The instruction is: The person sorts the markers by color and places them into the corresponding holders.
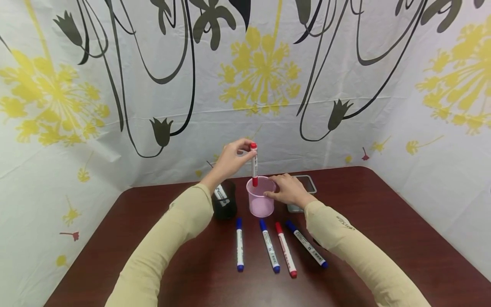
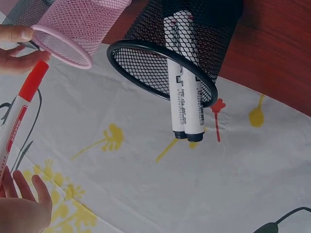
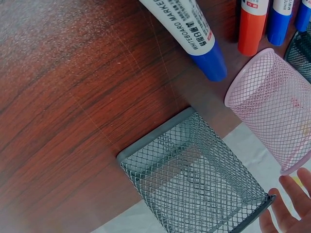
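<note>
My left hand (image 1: 231, 161) pinches a red whiteboard marker (image 1: 254, 164) near its upper end. The marker stands nearly upright, its lower red end at the mouth of the pink mesh pen cup (image 1: 261, 205). My right hand (image 1: 289, 189) grips that cup's rim from the right, thumb on the near side. In the left wrist view, the left hand (image 2: 26, 206) is partly cut off below the marker (image 2: 19, 109). The right wrist view catches only some fingertips of the right hand (image 3: 289, 201) by the pink cup (image 3: 272, 107).
A black mesh pen cup (image 1: 225, 209) holds two black-capped markers (image 2: 187, 107), left of the pink one. Behind the right hand stands a grey square mesh holder (image 3: 194, 194). Nearer lie three blue markers (image 1: 239, 245) and a red marker (image 1: 286, 251). Patterned cloth (image 1: 253, 128) hangs behind the table.
</note>
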A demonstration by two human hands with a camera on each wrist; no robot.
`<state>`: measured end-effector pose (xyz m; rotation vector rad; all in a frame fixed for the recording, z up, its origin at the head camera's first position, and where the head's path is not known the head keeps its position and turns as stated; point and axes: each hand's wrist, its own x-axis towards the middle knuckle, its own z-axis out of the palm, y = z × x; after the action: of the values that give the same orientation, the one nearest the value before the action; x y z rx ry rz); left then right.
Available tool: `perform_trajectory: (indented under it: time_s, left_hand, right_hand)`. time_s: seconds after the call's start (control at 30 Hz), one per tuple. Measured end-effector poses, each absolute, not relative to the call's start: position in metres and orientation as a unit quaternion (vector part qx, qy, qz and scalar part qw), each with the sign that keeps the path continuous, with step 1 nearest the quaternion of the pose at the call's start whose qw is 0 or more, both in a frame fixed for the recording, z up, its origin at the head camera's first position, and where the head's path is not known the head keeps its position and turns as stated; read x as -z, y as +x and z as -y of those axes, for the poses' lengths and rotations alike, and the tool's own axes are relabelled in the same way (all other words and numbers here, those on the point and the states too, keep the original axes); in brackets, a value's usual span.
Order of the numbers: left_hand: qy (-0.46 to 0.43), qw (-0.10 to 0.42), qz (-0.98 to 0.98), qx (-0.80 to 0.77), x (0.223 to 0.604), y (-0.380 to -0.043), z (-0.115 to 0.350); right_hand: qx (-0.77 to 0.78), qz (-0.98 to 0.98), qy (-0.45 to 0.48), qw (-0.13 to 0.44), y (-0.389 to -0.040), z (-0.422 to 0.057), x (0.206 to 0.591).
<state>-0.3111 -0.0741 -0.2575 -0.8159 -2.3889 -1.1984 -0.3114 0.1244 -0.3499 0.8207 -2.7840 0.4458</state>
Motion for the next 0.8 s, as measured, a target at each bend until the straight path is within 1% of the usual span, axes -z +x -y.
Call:
perform_trajectory:
  time_s: [0.4,0.8]
  left_hand:
    - [-0.261,0.158,0.845,0.439,0.268,-0.323,0.070]
    - [-0.221,0.134,0.861,0.438,0.297,-0.328,0.070]
  right_hand:
    - [-0.145,0.946,0.272,0.104,-0.313,-0.126,0.352]
    - [-0.141,0.946,0.272,0.105,-0.311,-0.125,0.351]
